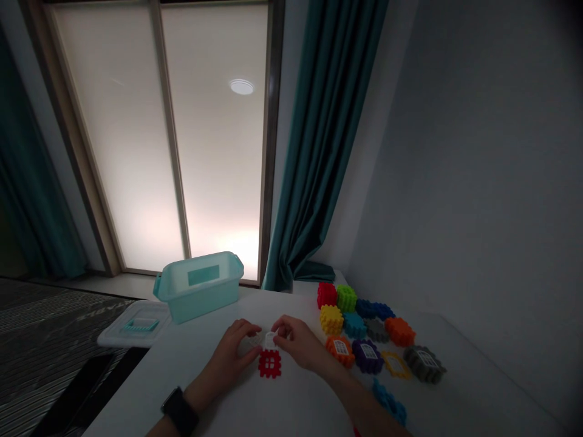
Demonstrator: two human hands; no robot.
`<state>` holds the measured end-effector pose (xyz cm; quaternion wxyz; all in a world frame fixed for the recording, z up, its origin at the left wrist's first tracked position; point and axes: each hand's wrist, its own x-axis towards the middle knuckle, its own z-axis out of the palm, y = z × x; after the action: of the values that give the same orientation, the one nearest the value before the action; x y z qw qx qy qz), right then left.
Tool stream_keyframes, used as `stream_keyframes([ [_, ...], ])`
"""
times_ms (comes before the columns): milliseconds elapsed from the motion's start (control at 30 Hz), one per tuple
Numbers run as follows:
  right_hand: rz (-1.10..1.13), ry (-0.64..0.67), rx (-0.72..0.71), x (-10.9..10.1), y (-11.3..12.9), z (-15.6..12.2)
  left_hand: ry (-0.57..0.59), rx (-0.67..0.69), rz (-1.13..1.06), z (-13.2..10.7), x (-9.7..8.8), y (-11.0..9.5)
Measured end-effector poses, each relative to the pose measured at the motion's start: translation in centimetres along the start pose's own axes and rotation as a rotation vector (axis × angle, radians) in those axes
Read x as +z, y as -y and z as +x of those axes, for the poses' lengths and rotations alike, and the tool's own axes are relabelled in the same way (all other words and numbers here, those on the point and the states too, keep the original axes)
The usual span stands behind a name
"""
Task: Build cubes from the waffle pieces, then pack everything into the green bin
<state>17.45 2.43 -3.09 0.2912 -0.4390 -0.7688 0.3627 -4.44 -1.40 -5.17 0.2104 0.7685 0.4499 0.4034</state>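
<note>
A red square interlocking tile (270, 364) with notched edges and a small window pattern lies on the white table. Just beyond its far edge, my right hand (296, 345) pinches a small white window piece (270, 341). On the other side, my left hand (234, 349) has its thumb and fingers curled around a pale, thin piece (255, 340), whose exact shape is hard to make out. The left thumb is close to the red tile's upper left corner; I cannot tell whether they touch. A dark watch (179, 411) is on my left wrist.
Stacks of notched tiles stand at right, including red (327, 295), green (347, 298), yellow (331, 320) and purple (368, 356). A blue stack (389, 402) is beside my right forearm. A teal bin (200, 297) and its lid (134, 325) are at back left on the white table (291, 413).
</note>
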Motion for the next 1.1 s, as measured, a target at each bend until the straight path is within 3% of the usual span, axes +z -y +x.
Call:
stream_keyframes([
  [200,0.205,0.004,-0.015,0.1,2.4,-0.6,0.005,-0.082,-0.308,0.4,1.1,-0.3],
  [367,0.314,-0.012,-0.017,0.3,2.5,-0.4,0.020,-0.130,-0.433,0.5,1.1,-0.3],
  [633,0.486,-0.042,0.041,0.4,2.3,-0.4,-0.038,0.020,-0.139,-0.1,0.2,-1.9],
  [1100,0.606,-0.035,0.072,1.0,3.1,-1.0,-0.129,0.208,-0.071,-0.4,0.3,-0.4],
])
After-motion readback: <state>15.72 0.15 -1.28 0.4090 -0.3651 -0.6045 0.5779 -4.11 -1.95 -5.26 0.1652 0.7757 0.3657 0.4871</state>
